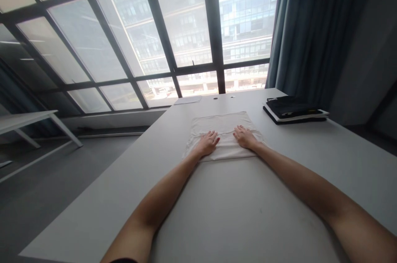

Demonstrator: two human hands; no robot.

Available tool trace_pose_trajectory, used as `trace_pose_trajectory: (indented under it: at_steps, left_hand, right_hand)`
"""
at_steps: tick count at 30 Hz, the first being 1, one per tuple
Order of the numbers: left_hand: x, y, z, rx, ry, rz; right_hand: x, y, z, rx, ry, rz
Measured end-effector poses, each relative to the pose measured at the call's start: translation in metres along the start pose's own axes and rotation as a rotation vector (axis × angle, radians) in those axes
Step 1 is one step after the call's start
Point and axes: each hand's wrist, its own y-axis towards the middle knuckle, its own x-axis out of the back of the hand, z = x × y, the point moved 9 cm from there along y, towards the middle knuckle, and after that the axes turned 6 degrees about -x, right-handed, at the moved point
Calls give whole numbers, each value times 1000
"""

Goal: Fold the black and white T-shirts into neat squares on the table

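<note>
A white cloth (220,120), roughly rectangular, lies spread on the white table (223,197) in front of me. Wrinkles run across its middle and along its left side. My left hand (208,143) rests flat on the left part of the cloth, fingers stretched out. On the right part lies my right hand (244,136), palm down with the fingers extended. Both hands press on the fabric without gripping it, and a ridge in the cloth shows between them. What is under the palms is hidden.
Dark folded items with a white layer (293,110) are stacked at the table's right edge. A flat white sheet (187,100) lies at the far left corner. Behind are large windows (186,19) and a blue curtain (304,35). Another white table (27,119) stands at left.
</note>
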Motion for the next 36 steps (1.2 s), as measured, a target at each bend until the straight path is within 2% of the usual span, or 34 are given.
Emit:
trace_pose_trajectory:
  at_steps: [5, 8, 11, 13, 18, 24, 25, 28, 30, 34, 36]
  left_hand:
    - [12, -32, 4, -3, 77, -67]
    - [5, -60, 17, 19, 82, -18]
    - [0, -76, 25, 34, 37, 26]
    - [3, -79, 26, 36, 15, 15]
    - [12, -83, 22, 29, 51, -23]
    - [2, -86, 31, 71, 39, 70]
    - [3, -84, 33, 65, 32, 77]
    - [12, -80, 41, 59, 53, 42]
    - [15, -81, 49, 85, 100, 22]
    - [1, -86, 60, 144, 118, 98]
    - [-5, -86, 62, 155, 105, 116]
  right_hand:
    - [23, -24, 9, 115, 45, -152]
    - [21, -40, 0, 170, 16, -120]
    - [14, -45, -17, 141, 15, -16]
    - [16, -46, -23, 112, 34, -2]
    - [28, -55, -29, 128, 26, -75]
    - [8, -67, -50, 110, -68, 148]
    - [9, -67, -51, 99, -72, 137]
    - [19, -67, -49, 79, -84, -1]
    - [20, -68, -48, 69, -81, -14]
    - [7, -71, -50, 47, -64, 133]
    - [9, -73, -50, 37, -62, 122]
